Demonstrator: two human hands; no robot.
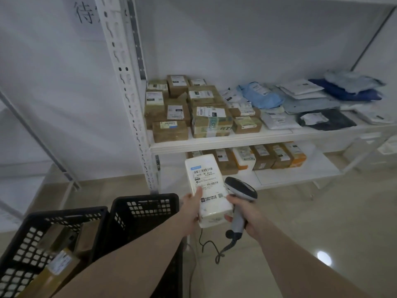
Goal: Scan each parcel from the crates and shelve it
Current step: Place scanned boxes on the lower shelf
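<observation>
Holding the white parcel (208, 190) out in front of you, you have it just below the front edge of the middle shelf (236, 143), label side up and its long axis running away from you toward the rack. Your left hand (192, 208) grips it along its left edge, thumb laid flat over the label and fingers curled underneath. Your right hand (247, 216) is wrapped round the handle of the barcode scanner (240, 190), and its fingertips seem to touch the parcel's near right corner as well. The scanner's head sits just beside the parcel's right edge, level with the lower barcode, so the scan turns on tilting that head leftward over the label, or on swinging the parcel under it; the right hand is the nearer one for that.

The parcel is a smooth, pale, rounded-edge block wrapped in film, with a printed label showing two barcodes and a small QR square.

Below your left forearm stand two black crates (103, 214), more boxes showing in the left one. Brown cartons (211, 121) and soft mailers (305, 104) fill the middle shelf; more boxes line the lower one.
</observation>
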